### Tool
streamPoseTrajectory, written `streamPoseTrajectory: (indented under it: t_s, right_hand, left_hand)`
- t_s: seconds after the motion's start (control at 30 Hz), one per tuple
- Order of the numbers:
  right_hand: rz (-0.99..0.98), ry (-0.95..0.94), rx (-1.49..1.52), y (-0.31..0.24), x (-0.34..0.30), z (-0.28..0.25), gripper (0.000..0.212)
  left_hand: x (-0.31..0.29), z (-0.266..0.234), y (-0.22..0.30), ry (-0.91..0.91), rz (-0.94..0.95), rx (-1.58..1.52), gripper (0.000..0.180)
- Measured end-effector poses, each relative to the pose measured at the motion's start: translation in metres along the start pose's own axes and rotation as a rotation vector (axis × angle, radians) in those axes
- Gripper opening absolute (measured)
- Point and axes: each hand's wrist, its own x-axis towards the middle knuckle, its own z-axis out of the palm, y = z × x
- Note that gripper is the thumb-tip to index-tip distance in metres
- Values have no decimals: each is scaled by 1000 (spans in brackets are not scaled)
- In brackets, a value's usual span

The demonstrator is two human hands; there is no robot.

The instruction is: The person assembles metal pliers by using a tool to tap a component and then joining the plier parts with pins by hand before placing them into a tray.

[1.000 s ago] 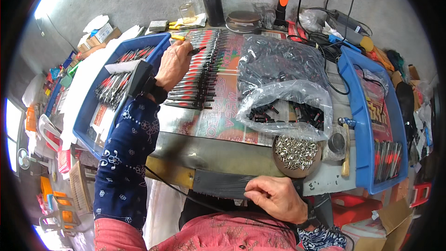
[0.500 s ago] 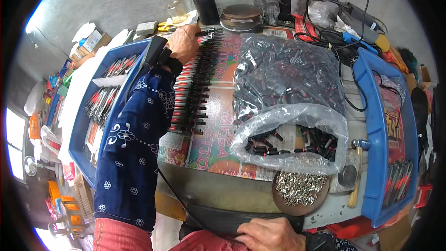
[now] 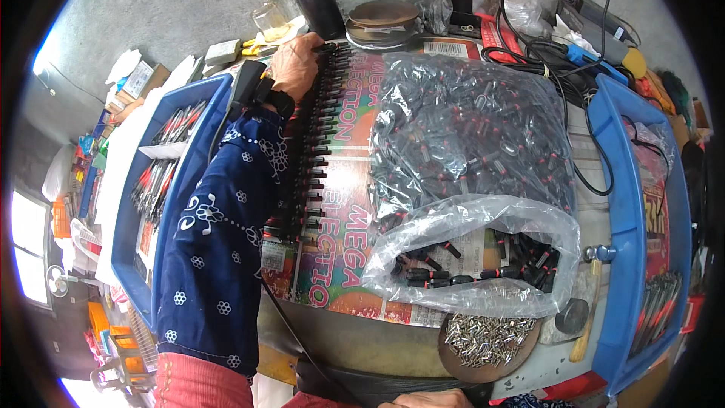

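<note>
Left hand (image 3: 297, 64) is upper left of centre, at the far end of a row of dark slim pen-like sticks (image 3: 311, 162) that runs down the frame, partly hidden by the patterned sleeve (image 3: 215, 257). Fingers look curled in, dark stick ends just beside the fingertips; can't tell how far open the grip is or whether it has hold of one. Right hand (image 3: 430, 399) is cut off at the bottom edge, grip can't be told. Step in hand reads as handling the row at its far end. Next move calls for a light fingertip pinch, as the sticks lie close and neighbours could get knocked. Open clear bag (image 3: 468, 136) of black parts is right of centre, dish (image 3: 453, 363) of small metal pieces (image 3: 491, 340) lower right, blue tray (image 3: 124, 242) with more sticks at left
</note>
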Motion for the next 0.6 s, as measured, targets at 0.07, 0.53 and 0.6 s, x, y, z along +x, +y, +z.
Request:
streamPoseTrajectory:
  t_s: [0.07, 0.53, 0.6]
  right_hand:
    - [-1, -13, 7, 0, 0, -1, 23]
    - [25, -24, 4, -4, 1, -3, 22]
    - [23, -25, 0, -4, 0, -3, 22]
  left_hand:
    - [-1, 3, -2, 45, 34, -8, 21]
    - [0, 5, 0, 24, 77, -18, 22]
    - [0, 4, 1, 13, 65, -5, 22]
